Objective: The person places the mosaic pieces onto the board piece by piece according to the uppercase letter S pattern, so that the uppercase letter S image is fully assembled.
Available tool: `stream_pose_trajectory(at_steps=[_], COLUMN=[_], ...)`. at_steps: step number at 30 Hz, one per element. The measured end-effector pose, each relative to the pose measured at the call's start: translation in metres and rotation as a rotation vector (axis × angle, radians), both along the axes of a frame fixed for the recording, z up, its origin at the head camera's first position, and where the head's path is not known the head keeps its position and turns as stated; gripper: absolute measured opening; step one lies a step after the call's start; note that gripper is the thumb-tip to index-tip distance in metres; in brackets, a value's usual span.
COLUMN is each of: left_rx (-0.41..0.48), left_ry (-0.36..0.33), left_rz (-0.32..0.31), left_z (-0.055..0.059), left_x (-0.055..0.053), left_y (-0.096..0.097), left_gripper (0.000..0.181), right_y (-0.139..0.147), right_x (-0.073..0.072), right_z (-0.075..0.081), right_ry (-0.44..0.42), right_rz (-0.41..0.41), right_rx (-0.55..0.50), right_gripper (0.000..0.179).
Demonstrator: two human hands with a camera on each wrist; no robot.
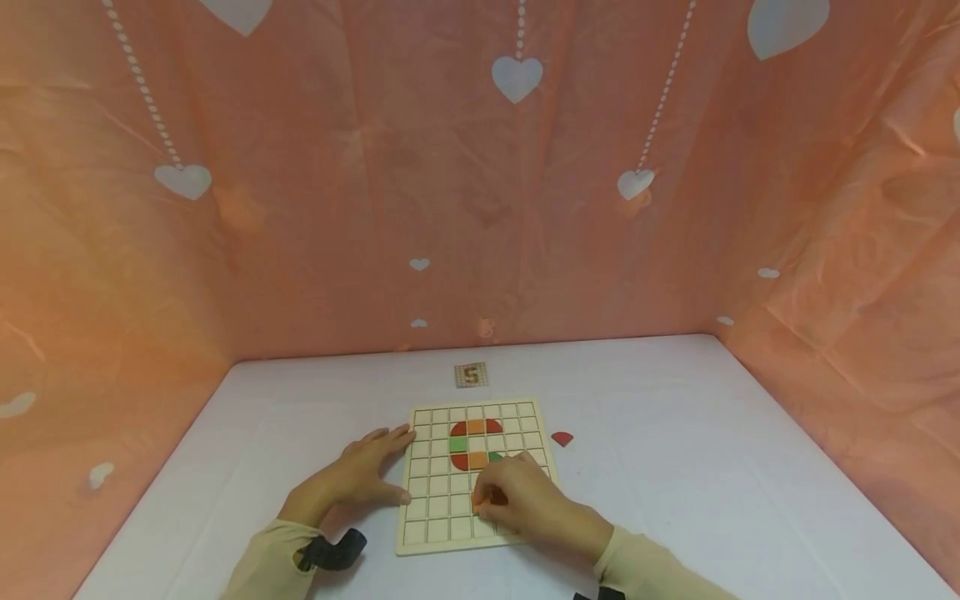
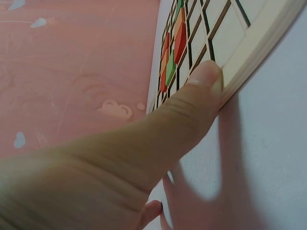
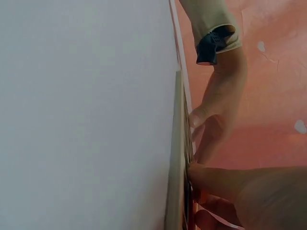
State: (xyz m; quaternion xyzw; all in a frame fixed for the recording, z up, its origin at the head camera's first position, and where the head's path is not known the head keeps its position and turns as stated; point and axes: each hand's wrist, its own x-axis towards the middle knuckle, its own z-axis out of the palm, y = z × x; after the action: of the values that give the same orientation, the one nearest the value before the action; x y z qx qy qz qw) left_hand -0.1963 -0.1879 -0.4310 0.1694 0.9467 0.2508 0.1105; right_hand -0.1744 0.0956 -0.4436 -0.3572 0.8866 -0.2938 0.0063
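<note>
A wooden grid board (image 1: 438, 529) lies on the table. My left hand (image 1: 358, 473) rests against its left edge, fingers and thumb spread apart; in the left wrist view the thumb (image 2: 182, 108) touches the rim. Over the lower middle cells, my right hand (image 1: 528, 504) pinches an orange square tile (image 1: 476, 502) between thumb and fingers. Set in the cells above are red quarter-round tiles (image 1: 459, 462), orange squares (image 1: 476, 427) and a light green square (image 1: 458, 444). A darker green tile (image 1: 495, 457) is partly hidden by the right hand.
One loose red quarter-round piece (image 1: 562, 438) lies right of the board. Behind the board sits a small pattern card (image 1: 471, 375) showing an S-like figure. A white cloth covers the table (image 1: 660, 433), and an orange curtain (image 1: 450, 208) with hearts hangs around it.
</note>
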Motion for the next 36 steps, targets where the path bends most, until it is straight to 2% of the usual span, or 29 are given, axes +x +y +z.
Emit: stream_pose_trajectory(at_steps=[4, 9, 20, 36], left_rx=[-0.002, -0.008, 0.003, -0.013], left_ry=[-0.002, -0.004, -0.012, -0.029], left_rz=[0.0, 0.0, -0.003, 0.032], left_z=[-0.0007, -0.001, -0.0001, 0.0031], left_x=[-0.0006, -0.0012, 0.0003, 0.0016], left_y=[-0.0004, -0.0008, -0.0009, 0.0022], left_gripper=[0.096, 0.097, 0.096, 0.096], right_y=[-0.001, -0.0007, 0.0061, 0.0057], right_x=[0.0011, 0.0009, -0.0015, -0.0014], right_z=[-0.0011, -0.0001, 0.0064, 0.0058], right_ry=[0.063, 0.092, 0.033, 0.071], right_rz=[-0.007, -0.007, 0.026, 0.01], right_rx=[0.062, 0.103, 0.108, 0.12], right_gripper=[0.008, 0.005, 0.011, 0.008])
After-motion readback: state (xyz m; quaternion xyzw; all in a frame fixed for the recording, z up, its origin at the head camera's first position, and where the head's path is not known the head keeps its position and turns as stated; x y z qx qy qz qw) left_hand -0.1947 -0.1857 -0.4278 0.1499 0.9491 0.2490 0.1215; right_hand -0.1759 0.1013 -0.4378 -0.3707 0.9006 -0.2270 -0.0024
